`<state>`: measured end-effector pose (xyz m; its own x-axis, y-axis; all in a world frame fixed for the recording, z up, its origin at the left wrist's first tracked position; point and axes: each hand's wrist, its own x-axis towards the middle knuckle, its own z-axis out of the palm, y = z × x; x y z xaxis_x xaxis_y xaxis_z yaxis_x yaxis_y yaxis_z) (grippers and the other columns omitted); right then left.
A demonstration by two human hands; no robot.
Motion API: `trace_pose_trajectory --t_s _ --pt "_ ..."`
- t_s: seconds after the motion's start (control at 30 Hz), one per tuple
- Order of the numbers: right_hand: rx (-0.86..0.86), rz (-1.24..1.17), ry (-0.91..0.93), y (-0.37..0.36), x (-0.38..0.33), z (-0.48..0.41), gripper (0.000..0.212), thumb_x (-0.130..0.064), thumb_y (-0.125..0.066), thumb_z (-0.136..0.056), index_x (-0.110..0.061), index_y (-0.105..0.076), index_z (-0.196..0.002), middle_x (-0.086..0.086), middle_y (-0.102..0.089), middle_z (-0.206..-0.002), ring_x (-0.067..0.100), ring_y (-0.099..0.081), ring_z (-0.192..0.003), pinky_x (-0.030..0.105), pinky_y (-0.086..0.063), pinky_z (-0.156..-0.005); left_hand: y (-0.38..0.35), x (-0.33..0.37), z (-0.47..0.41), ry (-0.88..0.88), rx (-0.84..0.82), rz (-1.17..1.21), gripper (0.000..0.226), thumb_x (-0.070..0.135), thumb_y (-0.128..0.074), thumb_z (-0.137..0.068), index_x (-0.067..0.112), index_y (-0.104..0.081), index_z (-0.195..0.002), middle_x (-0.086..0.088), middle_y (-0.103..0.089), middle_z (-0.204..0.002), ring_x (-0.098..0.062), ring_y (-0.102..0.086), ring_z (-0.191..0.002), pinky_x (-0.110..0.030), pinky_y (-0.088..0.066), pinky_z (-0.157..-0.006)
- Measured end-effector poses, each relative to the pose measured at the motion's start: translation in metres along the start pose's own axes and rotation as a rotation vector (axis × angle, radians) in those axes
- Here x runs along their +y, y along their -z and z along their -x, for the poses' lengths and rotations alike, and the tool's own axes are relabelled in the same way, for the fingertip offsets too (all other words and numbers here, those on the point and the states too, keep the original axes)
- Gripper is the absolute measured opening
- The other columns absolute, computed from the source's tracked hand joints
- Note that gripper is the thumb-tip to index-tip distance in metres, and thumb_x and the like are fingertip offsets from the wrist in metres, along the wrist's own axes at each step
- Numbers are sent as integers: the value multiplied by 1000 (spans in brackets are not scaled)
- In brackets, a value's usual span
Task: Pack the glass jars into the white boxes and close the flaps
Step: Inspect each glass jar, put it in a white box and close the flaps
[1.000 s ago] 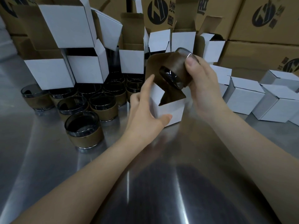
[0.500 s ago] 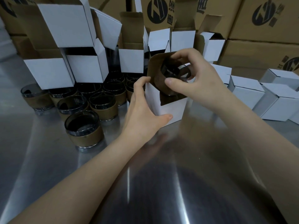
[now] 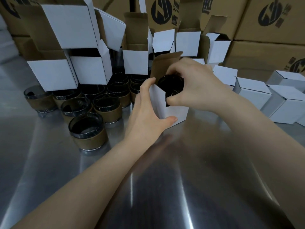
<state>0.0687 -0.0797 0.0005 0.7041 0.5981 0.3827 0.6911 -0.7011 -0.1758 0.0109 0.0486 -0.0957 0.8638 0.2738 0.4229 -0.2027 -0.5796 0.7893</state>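
Plenty of jars sit unpacked on the left by open boxes. Left hand wraps the box, right hand pinches a jar partly into its mouth, flap up. Closed boxes pile on the right.

Glass jar: dark, tilted, partway inside open top of white box.
White box: upright on bench, brown-lined flap raised.
Loose jars: brown-banded, upright, clustered left.
Open boxes: behind jars.
Closed boxes: right.
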Motion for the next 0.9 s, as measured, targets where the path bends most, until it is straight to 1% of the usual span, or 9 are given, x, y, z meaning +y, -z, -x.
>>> trace_pose_trajectory --t_s 0.07,0.13,0.27,0.4,0.47,0.57,0.67,0.77,0.9 --pt "-30 39 -23 2 -2 -4 45 -34 -76 -69 -21 -61 -110 -1 -39 -109 20 -37 -111 35 -29 -88 0 -2 -1 -11 6 3 105 36 -86 -65 52 -13 -138 13 -33 -146 -13 -49 -123 -45 -51 -96" --pt "-105 81 -67 4 -3 -9 45 -37 -76 -70 -21 -63 -110 2 -35 -110 20 -31 -107 36 -31 -87 0 -3 -1 -21 6 6 105 35 -86 -65 52 -14 -139 12 -33 -145 -6 -44 -120 -40 -48 -97" --pt "-285 112 -195 5 -8 -20 37 -36 -76 -71 -17 -66 -101 6 -38 -111 24 -39 -106 34 -36 -77 -2 -5 -2 -14 -6 3 106 35 -86 -66 50 -14 -142 11 -32 -147 0 -37 -118 -33 -43 -97" --pt "-426 53 -255 -4 -12 -28 20 -24 -72 -76 -11 -57 -81 8 -49 -90 23 -51 -79 26 -36 -56 -3 -5 -2 -8 -13 -33 106 37 -85 -69 54 -10 -142 11 -31 -148 2 -31 -117 -28 -35 -94" --pt "-450 66 -265 -8 -12 -31 23 -19 -69 -79 -10 -49 -72 8 -49 -81 21 -49 -67 25 -34 -51 -4 -6 -2 -1 -18 -44 105 38 -84 -70 57 -8 -141 9 -32 -145 -4 -36 -120 -29 -34 -92" --pt "-461 107 -270 -9 -13 -34 25 -20 -69 -81 -11 -47 -72 7 -47 -80 19 -46 -65 25 -34 -51 -5 -6 -2 15 -29 -78 105 41 -82 -72 60 -5 -141 8 -32 -143 -17 -41 -128 -30 -32 -93" --pt "-464 84 -261 -8 -10 -31 23 -22 -70 -80 -11 -50 -75 9 -46 -88 23 -47 -76 28 -38 -56 -6 -7 -2 16 -40 -68 103 42 -80 -74 61 -4 -141 9 -33 -138 -9 -40 -118 -28 -33 -91" --pt "-404 -4 -240 -7 -4 -24 24 -21 -70 -77 -8 -62 -96 11 -48 -111 24 -53 -91 35 -51 -72 -5 -6 -1 8 -65 -59 102 41 -79 -75 62 -4 -141 11 -33 -135 -3 -37 -111 -26 -33 -89" --pt "-387 -32 -203 -2 0 -16 34 -18 -71 -77 -7 -64 -108 11 -45 -117 18 -53 -87 35 -51 -75 -7 -3 2 -6 -85 -56 102 39 -79 -76 62 -3 -141 10 -33 -137 -6 -40 -119 -25 -33 -90"
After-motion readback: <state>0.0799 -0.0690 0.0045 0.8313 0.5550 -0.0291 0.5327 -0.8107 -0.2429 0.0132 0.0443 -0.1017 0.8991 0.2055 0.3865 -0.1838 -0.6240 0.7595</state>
